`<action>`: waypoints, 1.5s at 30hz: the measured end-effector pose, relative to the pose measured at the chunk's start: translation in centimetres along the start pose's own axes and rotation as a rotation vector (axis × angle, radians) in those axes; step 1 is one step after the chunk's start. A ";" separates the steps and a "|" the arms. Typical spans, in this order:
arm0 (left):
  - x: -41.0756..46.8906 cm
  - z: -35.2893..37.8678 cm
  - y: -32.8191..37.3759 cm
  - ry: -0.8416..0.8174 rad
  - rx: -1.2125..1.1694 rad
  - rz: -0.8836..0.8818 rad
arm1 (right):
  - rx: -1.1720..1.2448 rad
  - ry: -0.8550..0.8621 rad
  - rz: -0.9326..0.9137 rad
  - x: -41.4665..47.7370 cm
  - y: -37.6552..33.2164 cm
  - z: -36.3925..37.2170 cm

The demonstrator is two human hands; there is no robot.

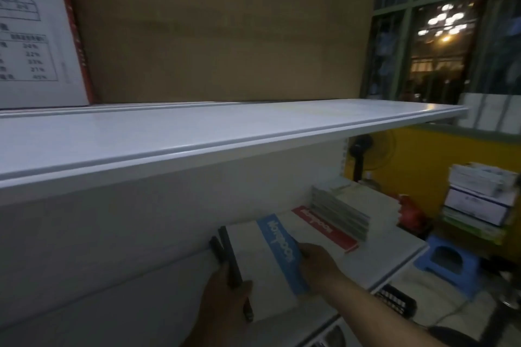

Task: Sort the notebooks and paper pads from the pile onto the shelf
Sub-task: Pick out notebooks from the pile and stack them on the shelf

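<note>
Both hands work at 6 o'clock in the view, low on the lower shelf (375, 259). The right hand (318, 260) has its fingers curled over the right edge of the blue notebook (277, 248), which lies flat on that shelf. The left hand (222, 301) sits at the notebook's near left corner, against two dark pens (229, 256). The light is too dim to tell how far its fingers are closed or whether they hold the pens.

The step in hand looks like settling this notebook into its place. It would go best slid flat toward 12 o'clock until its far edge meets the back panel, with its right edge square to the red notebook (324, 227) at 2 o'clock, just beside it. The pens should be kept from rolling under the cover.

By count there are two flat notebooks, one blue-banded and one red-banded. One stack of pads (341, 213) sits further off at 2 o'clock, and there are two pens. The upper shelf (197, 135) at 12 o'clock carries one cardboard box (220, 31). One blue stool (448, 262) stands at 4 o'clock.
</note>
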State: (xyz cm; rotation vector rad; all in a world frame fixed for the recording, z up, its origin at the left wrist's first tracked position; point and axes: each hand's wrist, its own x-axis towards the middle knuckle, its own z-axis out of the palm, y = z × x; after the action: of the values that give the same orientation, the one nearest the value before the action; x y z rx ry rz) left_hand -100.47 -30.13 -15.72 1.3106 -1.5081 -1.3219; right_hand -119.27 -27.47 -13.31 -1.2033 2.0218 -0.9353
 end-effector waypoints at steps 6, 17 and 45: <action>0.1 0.9 -0.6 -0.200 0.845 -0.029 | -0.389 -0.067 -0.155 4.8 0.1 1.1; -0.8 1.3 -2.2 0.099 0.652 0.081 | -0.503 0.077 -0.391 5.5 2.7 4.2; -31.3 -30.7 2.8 0.345 1.385 -0.261 | -0.757 -0.248 -0.918 -20.3 -17.2 17.1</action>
State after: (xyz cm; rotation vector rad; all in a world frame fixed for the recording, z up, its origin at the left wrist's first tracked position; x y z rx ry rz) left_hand -65.18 -6.96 -3.67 2.4256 -2.0542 0.0753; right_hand -89.41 -19.58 -6.36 -2.6285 1.6115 -0.2944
